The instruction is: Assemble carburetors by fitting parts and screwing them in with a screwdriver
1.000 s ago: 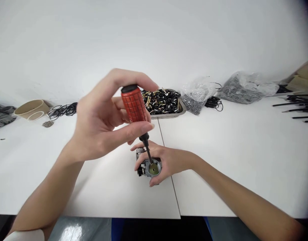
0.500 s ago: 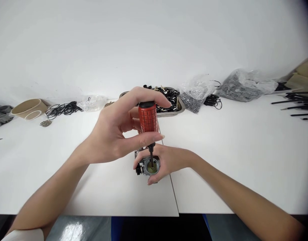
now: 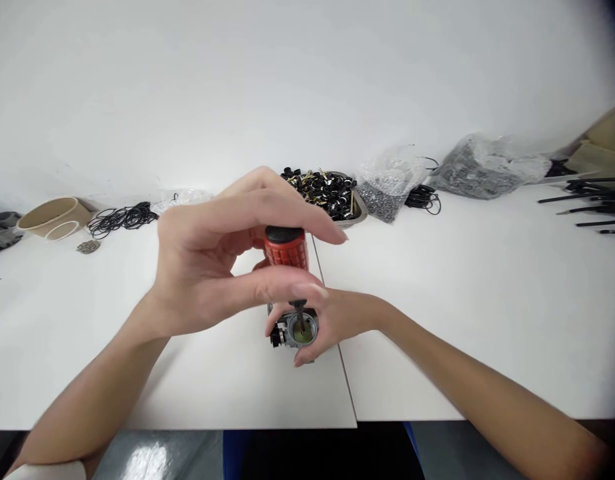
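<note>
My left hand (image 3: 217, 260) is closed round the red handle of a screwdriver (image 3: 286, 252) with a black end cap. Its fingers curl behind the handle and the thumb crosses in front. The dark shaft points down into the round bore of a small grey metal carburetor (image 3: 290, 333), where the tip meets a brass-coloured plate. With fingers and thumb on either side, my right hand (image 3: 332, 321) grips the carburetor against the white table. A black fitting sticks out on the carburetor's left. Part of its far side is hidden by my hands.
Behind my hands stands a metal tray (image 3: 360, 212) of black and brass-coloured parts. Clear bags (image 3: 387, 190) of small parts, black cords (image 3: 122, 219) and a beige tub (image 3: 55, 215) line the wall. Black rods (image 3: 587, 200) lie far right. A seam (image 3: 346, 387) crosses the table (image 3: 227, 393).
My left hand has shifted left and its grip has loosened and turned on the handle. The screwdriver's top tilts further left and towards me. My right hand and the carburetor stay put.
</note>
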A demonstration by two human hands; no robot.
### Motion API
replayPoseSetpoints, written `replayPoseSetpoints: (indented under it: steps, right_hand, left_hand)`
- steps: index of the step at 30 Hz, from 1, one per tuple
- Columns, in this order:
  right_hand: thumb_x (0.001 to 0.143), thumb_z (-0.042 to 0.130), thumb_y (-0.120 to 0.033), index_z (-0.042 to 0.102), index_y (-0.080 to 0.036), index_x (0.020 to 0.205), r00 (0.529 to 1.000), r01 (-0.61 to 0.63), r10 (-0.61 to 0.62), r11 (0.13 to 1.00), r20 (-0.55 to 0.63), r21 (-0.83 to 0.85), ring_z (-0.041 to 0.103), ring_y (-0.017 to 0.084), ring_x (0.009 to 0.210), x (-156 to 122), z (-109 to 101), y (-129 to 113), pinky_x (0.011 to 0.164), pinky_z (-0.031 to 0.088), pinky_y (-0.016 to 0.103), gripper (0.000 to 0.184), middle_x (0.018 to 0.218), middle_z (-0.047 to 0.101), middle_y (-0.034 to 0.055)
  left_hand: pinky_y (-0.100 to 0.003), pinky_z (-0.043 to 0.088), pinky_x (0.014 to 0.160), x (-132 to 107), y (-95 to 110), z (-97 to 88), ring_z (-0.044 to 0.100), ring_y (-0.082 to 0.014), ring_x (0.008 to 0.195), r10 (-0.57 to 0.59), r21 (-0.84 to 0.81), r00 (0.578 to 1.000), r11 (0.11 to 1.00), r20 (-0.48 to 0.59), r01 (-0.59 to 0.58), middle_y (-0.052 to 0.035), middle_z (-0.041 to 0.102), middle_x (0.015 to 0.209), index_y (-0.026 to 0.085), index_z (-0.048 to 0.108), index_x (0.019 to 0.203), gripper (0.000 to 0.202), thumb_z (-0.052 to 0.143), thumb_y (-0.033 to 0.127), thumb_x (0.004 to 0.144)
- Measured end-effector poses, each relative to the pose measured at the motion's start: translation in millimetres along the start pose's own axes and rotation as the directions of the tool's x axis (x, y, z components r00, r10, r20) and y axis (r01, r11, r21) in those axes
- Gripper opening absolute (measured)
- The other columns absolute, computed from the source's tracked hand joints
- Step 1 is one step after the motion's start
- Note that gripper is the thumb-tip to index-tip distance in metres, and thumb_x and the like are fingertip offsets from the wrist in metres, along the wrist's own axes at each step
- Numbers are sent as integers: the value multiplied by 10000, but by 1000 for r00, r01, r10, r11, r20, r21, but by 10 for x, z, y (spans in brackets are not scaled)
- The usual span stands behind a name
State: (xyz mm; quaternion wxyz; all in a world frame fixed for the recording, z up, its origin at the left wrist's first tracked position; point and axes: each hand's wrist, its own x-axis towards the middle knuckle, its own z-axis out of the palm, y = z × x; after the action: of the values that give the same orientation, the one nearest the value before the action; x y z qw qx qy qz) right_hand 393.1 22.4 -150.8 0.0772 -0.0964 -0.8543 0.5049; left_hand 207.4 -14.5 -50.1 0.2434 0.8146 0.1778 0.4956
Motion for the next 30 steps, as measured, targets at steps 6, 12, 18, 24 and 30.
replayPoseSetpoints:
  steps: [6,12,18,24,30]
  right_hand:
    - [719,831,-375,686,-278,1110,997,64,-65,997,-30,-47,425,238,1265,21,18,53,1065,409,350,428,1307,447,50]
    - [749,807,-390,670,-276,1132,999,47,-47,998,-16,-47,443,233,1225,16,23,62,1043,417,348,423,1283,449,55]
    - [711,841,-365,682,-263,1107,994,95,-99,992,-40,-82,421,241,1271,23,34,86,1069,390,350,439,1288,470,57]
    - [719,834,-354,681,-250,1104,997,67,-69,996,-33,-56,463,243,1219,23,30,78,1016,440,343,427,1284,486,63]
    - [716,836,-348,680,-249,1107,998,53,-53,998,-24,-24,459,235,1226,20,21,53,1005,445,326,432,1317,473,58]
  left_hand:
    - [-208,489,415,-24,93,-39,695,-166,758,-126,-15,991,992,-37,125,-63,713,913,229,697,1173,355,673,157,826]
    - [-271,578,528,-44,129,-40,693,-185,771,-157,33,987,987,17,156,-42,727,973,276,714,1110,353,732,169,774]
    - [-266,603,540,-29,199,93,657,-135,694,-166,128,978,975,-124,181,-10,717,854,273,727,1082,357,771,165,745]
    - [-284,602,548,-57,229,116,656,-145,692,-181,121,977,973,-116,195,-7,725,889,273,727,1069,337,771,186,746]
    - [-298,588,570,-117,164,103,675,-169,746,-174,75,982,981,-69,179,-15,728,894,290,703,1119,341,713,186,794]
